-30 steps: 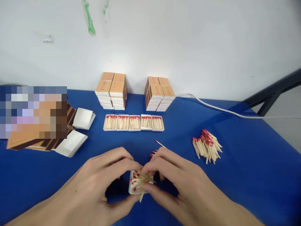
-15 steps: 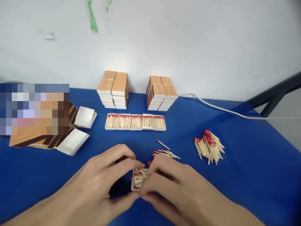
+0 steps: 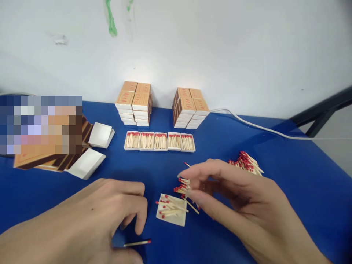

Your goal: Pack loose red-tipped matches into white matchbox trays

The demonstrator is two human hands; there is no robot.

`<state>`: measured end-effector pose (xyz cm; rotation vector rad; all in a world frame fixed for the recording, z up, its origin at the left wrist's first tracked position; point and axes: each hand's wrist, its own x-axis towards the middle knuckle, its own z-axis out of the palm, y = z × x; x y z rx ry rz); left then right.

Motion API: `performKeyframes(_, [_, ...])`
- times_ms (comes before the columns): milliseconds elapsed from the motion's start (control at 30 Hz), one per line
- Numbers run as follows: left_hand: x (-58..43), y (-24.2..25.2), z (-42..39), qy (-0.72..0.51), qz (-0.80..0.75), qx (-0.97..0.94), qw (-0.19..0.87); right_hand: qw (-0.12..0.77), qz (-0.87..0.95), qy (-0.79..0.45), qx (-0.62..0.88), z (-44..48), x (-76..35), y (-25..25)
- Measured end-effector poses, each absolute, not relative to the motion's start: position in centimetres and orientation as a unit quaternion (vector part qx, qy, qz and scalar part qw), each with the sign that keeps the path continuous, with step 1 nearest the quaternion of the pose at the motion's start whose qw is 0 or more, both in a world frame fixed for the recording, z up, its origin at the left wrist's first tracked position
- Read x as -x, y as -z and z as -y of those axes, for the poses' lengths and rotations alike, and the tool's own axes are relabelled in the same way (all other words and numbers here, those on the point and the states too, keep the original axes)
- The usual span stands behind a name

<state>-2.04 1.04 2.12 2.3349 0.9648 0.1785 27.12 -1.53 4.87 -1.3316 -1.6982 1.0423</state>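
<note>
A small white tray (image 3: 178, 219) lies on the blue table with several red-tipped matches in it, some sticking over its edges. My left hand (image 3: 118, 209) is left of the tray, fingers apart and curled, holding nothing. Near its thumb lies a single match (image 3: 137, 243). My right hand (image 3: 233, 201) is right of the tray, thumb and index finger apart around a small loose pile of matches (image 3: 180, 188). A stray match (image 3: 191, 204) lies at the tray's right side, below that pile.
Behind are five trays in a row (image 3: 160, 142), filled with matches. Two stacks of matchboxes (image 3: 134, 102) (image 3: 189, 108) stand by the wall. A larger match pile (image 3: 246, 163) is at right, partly behind my hand. White open trays (image 3: 87, 164) and sleeves lie left. A cable crosses right.
Both hands have come off the tray, my left hand moving left and my right hand moving right and opening over the loose matches. A match now shows near my left thumb.
</note>
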Motion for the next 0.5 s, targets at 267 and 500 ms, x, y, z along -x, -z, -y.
performKeyframes(267, [1.4,-2.5,-1.6,-0.084,-0.327,-0.856,0.392,0.337,0.662,-0.435,0.508,1.5,-26.5,-4.6])
performKeyframes(500, [1.5,-2.9,-2.1,-0.046,-0.284,-0.885,0.366,0.329,0.686,-0.468,0.45,1.5,-26.7,-3.7])
